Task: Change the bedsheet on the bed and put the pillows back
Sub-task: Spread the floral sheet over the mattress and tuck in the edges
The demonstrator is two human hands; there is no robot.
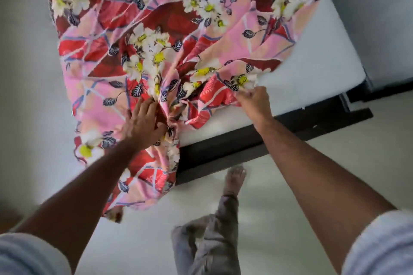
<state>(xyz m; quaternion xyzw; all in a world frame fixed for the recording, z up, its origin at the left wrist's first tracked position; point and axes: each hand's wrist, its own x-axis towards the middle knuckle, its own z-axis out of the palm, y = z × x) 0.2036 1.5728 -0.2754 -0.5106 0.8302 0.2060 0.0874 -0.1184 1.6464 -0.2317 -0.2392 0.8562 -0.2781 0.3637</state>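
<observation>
The bedsheet (156,35) is printed in pink, with red and dark maroon patches divided by pale and blue lines. White flowers with yellow-green centres and dark navy leaves are scattered over it. The mattress (324,56) is seen in plain white, the bed frame (234,152) in black. The floor (279,207) is pale grey-white. Light grey trousers (207,241) and white sleeves (380,248) are worn.

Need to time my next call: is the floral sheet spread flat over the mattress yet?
No. The floral sheet is bunched near both hands, and bare mattress shows on the right.
</observation>
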